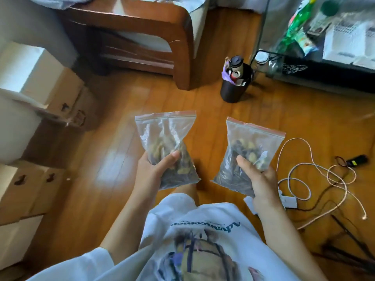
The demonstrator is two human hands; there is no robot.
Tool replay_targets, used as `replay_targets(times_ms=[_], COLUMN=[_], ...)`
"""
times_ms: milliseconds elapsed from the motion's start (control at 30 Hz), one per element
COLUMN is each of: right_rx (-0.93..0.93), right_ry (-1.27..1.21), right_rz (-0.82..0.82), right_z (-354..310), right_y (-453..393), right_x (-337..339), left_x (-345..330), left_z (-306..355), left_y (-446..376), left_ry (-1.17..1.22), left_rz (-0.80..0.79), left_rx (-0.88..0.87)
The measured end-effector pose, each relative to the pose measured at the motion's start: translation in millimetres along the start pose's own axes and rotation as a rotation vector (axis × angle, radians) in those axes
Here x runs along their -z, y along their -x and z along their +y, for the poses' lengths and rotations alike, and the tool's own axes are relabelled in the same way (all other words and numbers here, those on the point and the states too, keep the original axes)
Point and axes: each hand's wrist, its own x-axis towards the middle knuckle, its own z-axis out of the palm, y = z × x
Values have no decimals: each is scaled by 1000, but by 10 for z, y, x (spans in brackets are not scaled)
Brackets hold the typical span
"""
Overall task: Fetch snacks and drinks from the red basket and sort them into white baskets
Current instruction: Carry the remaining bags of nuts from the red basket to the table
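You are holding two clear zip-lock snack bags in the middle of the frame, above a wooden floor (pixel 113 159). Your left hand (pixel 156 169) is gripping the left bag (pixel 165 136) around its lower half, thumb pressing across the front. Your right hand (pixel 257 179) is gripping the right bag (pixel 251 142) the same way, thumb lying on the front face and fingers curling behind.

Each bag is showing a transparent body with a thin red seal strip along its top edge. Dark and yellowish pieces are filling the lower portion; the upper portion is looking slack and wrinkled. The exact contents are too blurred to identify.

Both bags are standing with their long axis running up the frame, seal ends pointing toward the top. The left bag is sitting nearly upright; the right bag is tilting slightly, its seal edge sloping down toward the right.

A black bin (pixel 236 84) is standing in the upper centre. White baskets (pixel 349 39) are appearing blurred at the upper right. A coiled cable (pixel 316 175) is lying on the floor at the right.
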Motion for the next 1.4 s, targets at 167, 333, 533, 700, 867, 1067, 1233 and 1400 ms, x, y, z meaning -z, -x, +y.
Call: replay_targets(times_ms=[167, 333, 533, 700, 867, 1067, 1233, 1400], right_rx=[54, 76, 153, 154, 154, 160, 202, 208], right_ry=[-44, -95, -205, -309, -344, -348, -279, -259], right_rz=[101, 232, 390, 557, 615, 634, 604, 560], right_z=[-345, -884, -1528, -1711, -1912, -2341, -2872, -3217], right_y=[-603, -1320, -2103, -2527, -3035, -3768, -4293, -4783], right_x=[239, 504, 856, 1284, 1868, 2863, 3700, 4223], left_x=[-663, -1433, -2549, -3516, -4457, -5746, -6786, -7429], left_z=[206, 643, 1310, 1463, 1429, 1405, 1544, 1618], left_y=[-707, -1502, -2395, -2729, -2918, -3093, -3135, -3299], left_ry=[-76, -111, -187, -248, -293, -308, -271, -243], left_rz=[-122, -263, -479, -643, -724, -731, -726, -683], left_rx=[7, 7, -33, -12, 14, 20, 3, 9])
